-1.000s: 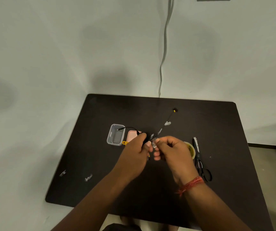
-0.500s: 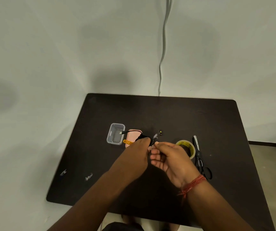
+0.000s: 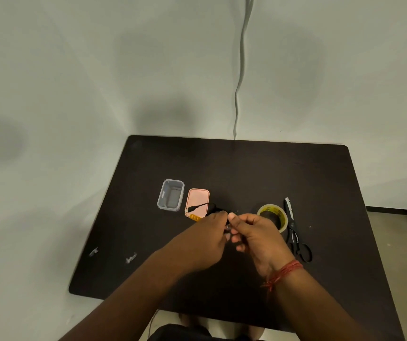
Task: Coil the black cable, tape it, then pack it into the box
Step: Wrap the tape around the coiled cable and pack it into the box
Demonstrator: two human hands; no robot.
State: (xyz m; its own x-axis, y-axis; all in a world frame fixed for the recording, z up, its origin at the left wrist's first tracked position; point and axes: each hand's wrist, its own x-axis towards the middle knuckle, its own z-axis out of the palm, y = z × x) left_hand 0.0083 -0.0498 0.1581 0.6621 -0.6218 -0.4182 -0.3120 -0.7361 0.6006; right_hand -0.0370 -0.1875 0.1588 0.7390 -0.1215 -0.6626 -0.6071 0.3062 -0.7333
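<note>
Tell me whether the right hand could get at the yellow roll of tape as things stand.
Probably yes: the yellow roll of tape lies just beyond the right hand, nothing between them. But that hand is pinching the black cable together with the left hand.

Single head-mounted wide-angle view, looking forward and down from above the near edge of a dark table. Both hands sit close at lower centre; the whole tabletop and the pale wall behind it fill the frame.

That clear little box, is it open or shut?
Open: the clear box has no lid on; its pink lid lies beside it.
</note>
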